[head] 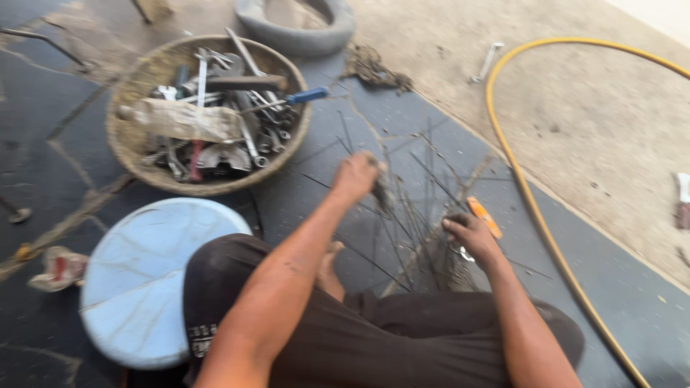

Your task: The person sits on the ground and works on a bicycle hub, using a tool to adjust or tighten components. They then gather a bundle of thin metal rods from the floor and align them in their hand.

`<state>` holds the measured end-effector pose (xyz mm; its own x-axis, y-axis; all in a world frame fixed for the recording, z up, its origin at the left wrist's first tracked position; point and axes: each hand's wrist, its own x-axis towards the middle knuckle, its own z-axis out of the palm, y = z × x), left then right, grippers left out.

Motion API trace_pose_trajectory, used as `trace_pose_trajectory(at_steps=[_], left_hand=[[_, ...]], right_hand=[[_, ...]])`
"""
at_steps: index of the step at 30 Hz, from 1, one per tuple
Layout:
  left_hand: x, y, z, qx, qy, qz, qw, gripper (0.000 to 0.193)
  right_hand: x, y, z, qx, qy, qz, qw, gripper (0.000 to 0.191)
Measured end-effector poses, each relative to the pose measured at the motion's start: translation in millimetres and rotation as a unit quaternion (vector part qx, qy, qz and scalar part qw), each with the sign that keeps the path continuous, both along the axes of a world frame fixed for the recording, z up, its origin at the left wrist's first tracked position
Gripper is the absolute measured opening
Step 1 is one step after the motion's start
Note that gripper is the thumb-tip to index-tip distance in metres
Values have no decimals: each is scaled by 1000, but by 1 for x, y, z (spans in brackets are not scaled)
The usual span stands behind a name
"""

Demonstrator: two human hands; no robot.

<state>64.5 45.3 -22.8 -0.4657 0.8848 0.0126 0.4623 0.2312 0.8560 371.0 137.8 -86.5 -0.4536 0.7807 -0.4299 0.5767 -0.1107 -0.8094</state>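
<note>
I sit on the dark floor with my knees in black trousers. My left hand [357,174] is closed around a bunch of thin dark metal spokes [402,208] that fan out across the floor in front of me. My right hand [468,233] rests lower right on the same pile, its fingers curled over some spokes, beside an orange-handled tool [484,216]. The picture is blurred, so the exact grip of the right hand is unclear.
A round woven basket [136,79] full of wrenches and other tools stands at the upper left. A pale blue round stool [147,276] is at my left knee. A yellow hose [528,194] curves along the right. A tyre [298,29] lies at the top.
</note>
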Motion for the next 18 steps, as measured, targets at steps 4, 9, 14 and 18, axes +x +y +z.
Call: trace_pose_trajectory(at_steps=[4, 9, 14, 18], left_hand=[[-12, -5, 31, -91, 173, 37, 980, 31], [-28, -14, 65, -118, 167, 64, 977, 27], [-41, -22, 79, -166, 150, 93, 970, 29], [-42, -23, 83, -179, 148, 88, 969, 31]], right_hand=[[16, 10, 2, 110, -117, -82, 984, 42], [16, 5, -2, 228, -268, 35, 935, 51], [-14, -13, -12, 253, -339, 188, 887, 70], [-25, -38, -2, 268, -212, 239, 909, 68]])
